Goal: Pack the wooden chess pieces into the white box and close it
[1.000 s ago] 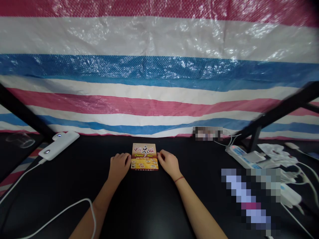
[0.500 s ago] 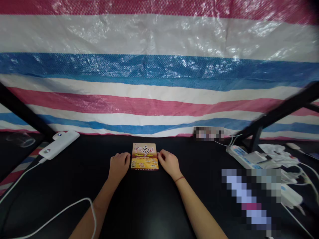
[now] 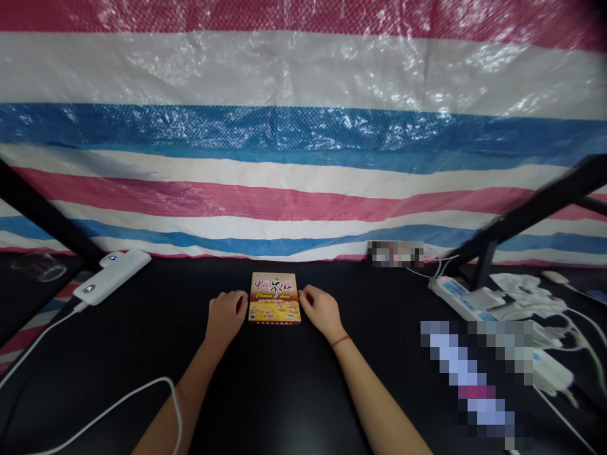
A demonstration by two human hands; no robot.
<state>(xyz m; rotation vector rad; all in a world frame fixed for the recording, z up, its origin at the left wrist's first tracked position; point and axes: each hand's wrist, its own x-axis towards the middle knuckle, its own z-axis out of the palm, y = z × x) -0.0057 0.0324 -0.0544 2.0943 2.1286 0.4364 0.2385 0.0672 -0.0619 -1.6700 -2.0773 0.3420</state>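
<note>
A Chinese chess box point(image 3: 274, 299), square and flat with a yellow and beige lid, lies on the black table point(image 3: 284, 392). My left hand point(image 3: 227, 318) rests at the box's left side, its fingers loosely curled in, a narrow gap between them and the box. On the opposite side, my right hand point(image 3: 321, 311) lies with curled fingers close to the box's right edge; whether it touches the box I cannot tell. A thin reddish band circles my right wrist. Neither hand appears to hold anything, though the undersides of the fingers are hidden.
A white power bank point(image 3: 116, 276) with a cable stands at the left. To the right lie a power strip point(image 3: 462, 300), tangled white cables and a blurred-out long item point(image 3: 467, 373). Striped plastic sheeting point(image 3: 284, 202) hangs behind, between dark slanted bars point(image 3: 531, 205).
</note>
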